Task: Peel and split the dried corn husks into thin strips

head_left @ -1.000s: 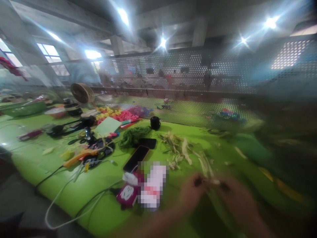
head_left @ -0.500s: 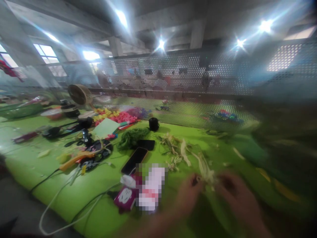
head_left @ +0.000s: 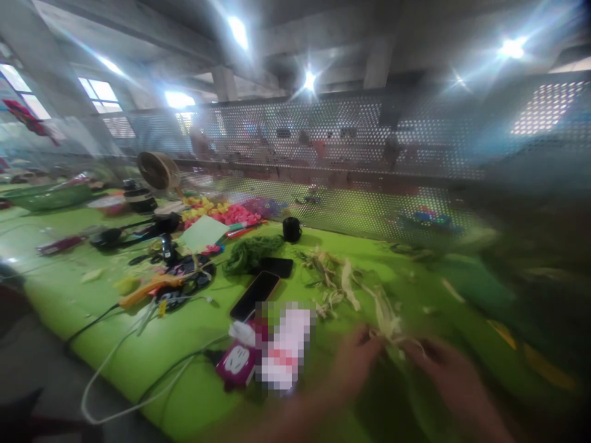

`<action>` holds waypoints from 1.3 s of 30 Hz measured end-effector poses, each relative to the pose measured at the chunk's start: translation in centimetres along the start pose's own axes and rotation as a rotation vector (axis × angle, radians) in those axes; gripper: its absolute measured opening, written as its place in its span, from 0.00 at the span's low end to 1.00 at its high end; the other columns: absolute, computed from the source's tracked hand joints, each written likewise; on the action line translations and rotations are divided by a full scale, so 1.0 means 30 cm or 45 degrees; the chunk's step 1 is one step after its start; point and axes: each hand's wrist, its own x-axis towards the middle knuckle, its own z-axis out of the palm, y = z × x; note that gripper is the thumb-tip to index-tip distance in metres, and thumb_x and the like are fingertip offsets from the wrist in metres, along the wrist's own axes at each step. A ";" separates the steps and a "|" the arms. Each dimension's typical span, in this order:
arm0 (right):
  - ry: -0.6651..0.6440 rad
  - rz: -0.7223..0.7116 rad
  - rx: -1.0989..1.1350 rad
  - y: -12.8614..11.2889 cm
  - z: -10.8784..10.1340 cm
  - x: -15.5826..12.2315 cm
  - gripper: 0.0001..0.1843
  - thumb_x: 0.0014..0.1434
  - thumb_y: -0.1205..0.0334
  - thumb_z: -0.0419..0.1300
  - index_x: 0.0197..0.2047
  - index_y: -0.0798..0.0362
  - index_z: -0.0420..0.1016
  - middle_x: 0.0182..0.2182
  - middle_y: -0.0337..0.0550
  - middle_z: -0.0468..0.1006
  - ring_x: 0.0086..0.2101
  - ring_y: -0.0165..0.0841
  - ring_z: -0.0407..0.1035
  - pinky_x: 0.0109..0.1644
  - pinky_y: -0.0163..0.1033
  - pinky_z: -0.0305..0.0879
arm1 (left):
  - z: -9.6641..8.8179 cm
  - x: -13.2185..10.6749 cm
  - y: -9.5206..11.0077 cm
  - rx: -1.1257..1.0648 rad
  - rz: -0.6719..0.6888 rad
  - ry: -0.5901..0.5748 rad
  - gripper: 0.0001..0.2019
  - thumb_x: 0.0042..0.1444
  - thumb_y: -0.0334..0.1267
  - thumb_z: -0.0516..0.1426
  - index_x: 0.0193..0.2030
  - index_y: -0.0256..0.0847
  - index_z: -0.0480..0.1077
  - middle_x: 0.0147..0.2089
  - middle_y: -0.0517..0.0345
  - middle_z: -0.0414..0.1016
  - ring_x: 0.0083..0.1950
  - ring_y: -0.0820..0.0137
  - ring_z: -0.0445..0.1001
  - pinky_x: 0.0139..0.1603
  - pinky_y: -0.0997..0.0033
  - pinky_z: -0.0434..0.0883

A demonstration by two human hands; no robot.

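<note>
Husk strip [head_left: 392, 332] sits pinched between your two hands, to the right of the black phone [head_left: 255, 295] and nearer to you than it, just above the green surface [head_left: 194, 381]. Your left hand [head_left: 357, 363] has its grip clenched on the end of the strip closer to the phone. Your right hand [head_left: 446, 375] is grasping the thin pale strand at the far end, though both hands are blurred. Compared with half a second ago, your right hand has slid farther from the phone and a little toward you. The hands are now wider apart, and the strand shows stretched between them. The loose husk pile [head_left: 332, 277] still lies right of the phone, beyond your hands. The pink power block [head_left: 237, 364] stays on the phone's near side.
</note>
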 end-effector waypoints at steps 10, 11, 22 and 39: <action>0.036 -0.595 -0.331 0.090 0.020 -0.032 0.10 0.55 0.57 0.58 0.36 0.42 0.81 0.35 0.38 0.84 0.33 0.34 0.77 0.39 0.34 0.72 | 0.017 -0.004 -0.026 0.457 0.181 0.002 0.04 0.51 0.28 0.53 0.33 0.38 0.68 0.31 0.60 0.67 0.35 0.71 0.63 0.36 0.72 0.58; 0.065 -0.559 -0.342 0.088 0.021 -0.031 0.10 0.55 0.56 0.58 0.36 0.43 0.81 0.34 0.38 0.84 0.32 0.34 0.77 0.38 0.34 0.72 | 0.022 -0.009 -0.021 0.495 0.185 -0.015 0.05 0.51 0.28 0.53 0.33 0.38 0.68 0.32 0.60 0.67 0.35 0.70 0.64 0.36 0.71 0.59; 0.121 -0.279 -0.328 0.042 0.015 -0.019 0.09 0.49 0.51 0.64 0.27 0.45 0.80 0.25 0.38 0.82 0.27 0.36 0.75 0.35 0.36 0.71 | 0.043 -0.035 0.015 0.430 0.087 -0.108 0.08 0.53 0.41 0.58 0.35 0.38 0.70 0.36 0.56 0.72 0.38 0.67 0.67 0.40 0.69 0.64; 0.090 0.150 0.167 -0.053 0.008 -0.026 0.13 0.43 0.49 0.64 0.26 0.49 0.80 0.26 0.42 0.83 0.25 0.38 0.74 0.28 0.37 0.71 | 0.019 0.008 -0.046 0.172 0.036 -0.104 0.14 0.53 0.47 0.58 0.35 0.37 0.75 0.33 0.56 0.73 0.35 0.69 0.67 0.40 0.71 0.64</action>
